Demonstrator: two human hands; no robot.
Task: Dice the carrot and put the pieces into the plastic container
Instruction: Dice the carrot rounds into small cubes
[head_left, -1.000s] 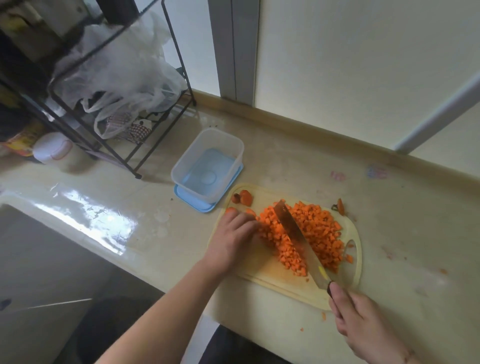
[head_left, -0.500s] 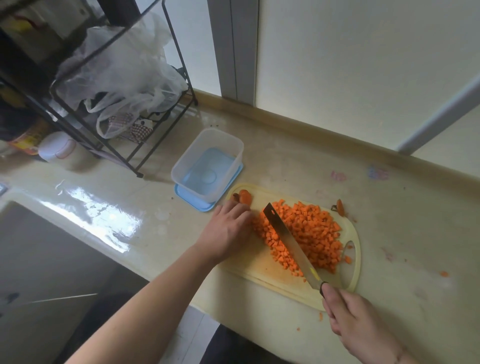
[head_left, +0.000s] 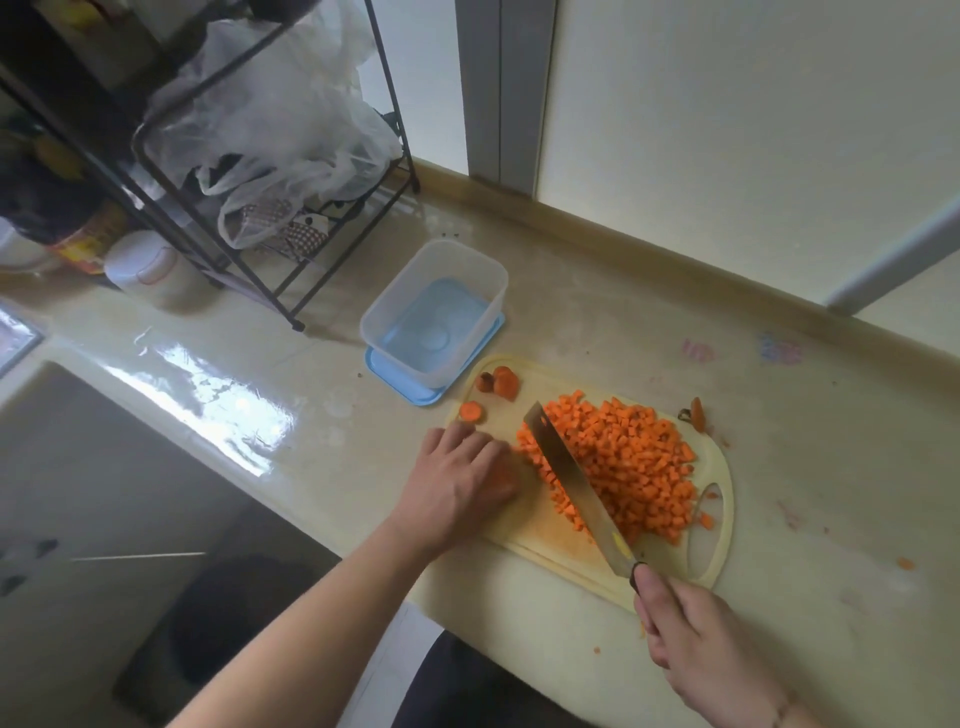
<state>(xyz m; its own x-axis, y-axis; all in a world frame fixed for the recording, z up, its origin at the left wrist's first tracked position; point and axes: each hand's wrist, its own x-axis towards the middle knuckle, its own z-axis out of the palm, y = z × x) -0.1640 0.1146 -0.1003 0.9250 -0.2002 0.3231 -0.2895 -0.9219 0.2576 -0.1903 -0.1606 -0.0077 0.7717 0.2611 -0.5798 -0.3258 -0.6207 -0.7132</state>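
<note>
the board (head_left: 545, 535) carries a dice pile (head_left: 623, 457) — cutting looks nearly done, by my guess. the container (head_left: 436, 312) sits beyond the board's far left corner, with no pieces inside. the left hand (head_left: 462, 483) rests curled on the board just beside the pile; whether it holds carrot, i cannot tell. the right hand (head_left: 701, 644) grips the knife (head_left: 571, 483), blade against the pile's left edge. next — gather and transfer the pile.

Left hand (head_left: 462, 480) palm down, fingers bent and together, knuckles up, forearm bare and reaching in from lower left. Right hand (head_left: 696, 642) at lower right, fingers wrapped round a knife handle (head_left: 638, 576), thumb side up, wrist cut off by frame edge.
</note>
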